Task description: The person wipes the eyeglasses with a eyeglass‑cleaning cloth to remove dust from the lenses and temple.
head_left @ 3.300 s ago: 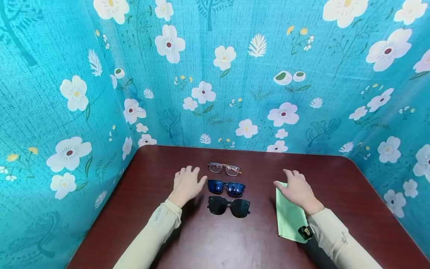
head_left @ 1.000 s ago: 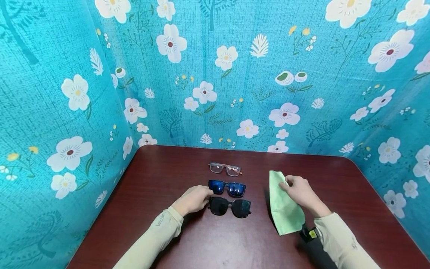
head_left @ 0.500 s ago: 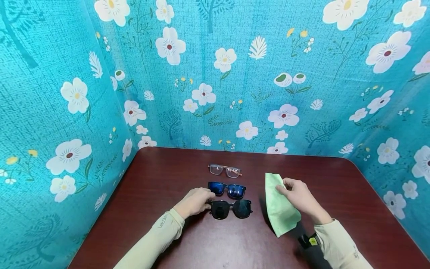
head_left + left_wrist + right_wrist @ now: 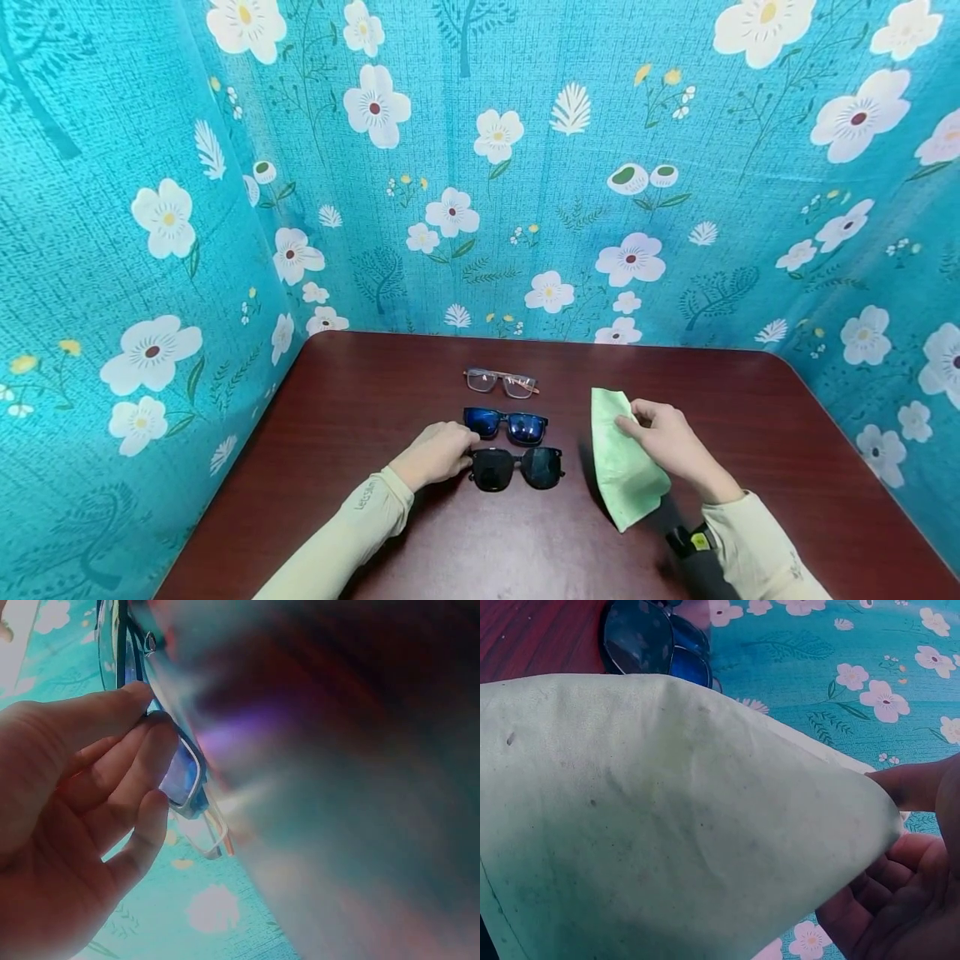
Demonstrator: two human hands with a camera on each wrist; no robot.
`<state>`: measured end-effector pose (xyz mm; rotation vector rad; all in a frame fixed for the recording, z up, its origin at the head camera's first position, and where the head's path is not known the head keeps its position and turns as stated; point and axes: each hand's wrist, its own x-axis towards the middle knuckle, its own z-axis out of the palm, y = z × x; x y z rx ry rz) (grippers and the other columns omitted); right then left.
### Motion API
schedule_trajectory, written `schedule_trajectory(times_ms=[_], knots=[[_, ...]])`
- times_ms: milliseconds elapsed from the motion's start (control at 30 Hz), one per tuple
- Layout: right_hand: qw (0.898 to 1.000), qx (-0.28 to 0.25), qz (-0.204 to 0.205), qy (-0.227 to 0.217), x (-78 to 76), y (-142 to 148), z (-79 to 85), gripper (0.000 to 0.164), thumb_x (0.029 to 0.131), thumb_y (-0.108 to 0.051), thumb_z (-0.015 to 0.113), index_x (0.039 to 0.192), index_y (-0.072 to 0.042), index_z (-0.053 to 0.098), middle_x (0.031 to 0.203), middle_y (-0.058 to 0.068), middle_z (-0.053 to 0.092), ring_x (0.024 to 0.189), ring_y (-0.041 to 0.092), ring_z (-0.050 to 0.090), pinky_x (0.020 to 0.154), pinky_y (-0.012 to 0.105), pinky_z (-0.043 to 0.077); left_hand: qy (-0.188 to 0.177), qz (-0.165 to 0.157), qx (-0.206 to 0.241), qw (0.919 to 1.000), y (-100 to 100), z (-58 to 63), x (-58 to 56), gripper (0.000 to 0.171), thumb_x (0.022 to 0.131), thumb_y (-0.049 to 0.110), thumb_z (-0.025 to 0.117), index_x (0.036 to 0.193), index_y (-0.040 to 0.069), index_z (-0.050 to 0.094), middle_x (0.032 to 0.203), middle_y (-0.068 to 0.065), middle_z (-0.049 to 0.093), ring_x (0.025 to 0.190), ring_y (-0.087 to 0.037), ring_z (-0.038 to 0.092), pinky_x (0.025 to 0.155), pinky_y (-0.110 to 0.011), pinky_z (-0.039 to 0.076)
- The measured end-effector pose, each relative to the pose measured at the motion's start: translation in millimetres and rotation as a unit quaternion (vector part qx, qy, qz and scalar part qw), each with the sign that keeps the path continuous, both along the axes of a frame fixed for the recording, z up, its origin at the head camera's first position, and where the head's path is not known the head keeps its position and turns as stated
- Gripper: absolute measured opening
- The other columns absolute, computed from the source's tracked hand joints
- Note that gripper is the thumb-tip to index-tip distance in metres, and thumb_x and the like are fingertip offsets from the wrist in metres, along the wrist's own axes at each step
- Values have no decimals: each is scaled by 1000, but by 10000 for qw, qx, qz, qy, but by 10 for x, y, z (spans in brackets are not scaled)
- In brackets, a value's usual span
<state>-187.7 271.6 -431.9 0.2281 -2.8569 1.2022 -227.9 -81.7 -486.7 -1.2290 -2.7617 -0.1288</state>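
- Nearest, two pale sleeves [image 4: 352,525] reach in from the bottom of the head view, the left one with lettering near the cuff.
- A black band with a yellow patch [image 4: 682,542] sits at the right wrist.
- A light green cloth [image 4: 626,471] hangs tilted on the right side, partly raised above the table [image 4: 495,554], casting a shadow; small dark specks show on it in the right wrist view.
- The right hand [image 4: 667,442] pinches the cloth by its edge between thumb and fingers.
- Black sunglasses [image 4: 536,468] are left of the cloth, well apart from it, their dark lenses side by side.
- The left hand [image 4: 437,454] pinches their left end, thumb and fingertips close together.
- Blue sunglasses [image 4: 525,427] lie just beyond, near the left fingers; I cannot tell whether they touch.
- Clear glasses [image 4: 517,385] with an orange-brown arm lie farthest in the row.
- Behind the dark red table's rounded far corners hangs a turquoise curtain [image 4: 525,192] printed with white flowers.
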Motion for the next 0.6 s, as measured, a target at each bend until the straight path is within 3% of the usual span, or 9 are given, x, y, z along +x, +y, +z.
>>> schedule_trajectory(times_ms=[300, 600], knots=[[10000, 41, -59, -36, 1, -2, -8, 29, 92, -28, 62, 74, -11, 48, 60, -2, 31, 52, 11, 32, 50, 28, 31, -42, -39, 383, 9993, 20, 24, 28, 8, 83, 17, 68, 82, 17, 61, 79, 6, 61, 70, -11, 60, 62, -29, 49], [10000, 26, 11, -6, 1, 3, -26, 32, 93, -30, 61, 73, -10, 47, 58, -3, 30, 51, 11, 31, 50, 28, 31, -411, -55, 1015, 9940, 19, 30, 16, 10, 78, 12, 67, 81, 17, 59, 77, 9, 56, 66, -5, 51, 61, -22, 45]])
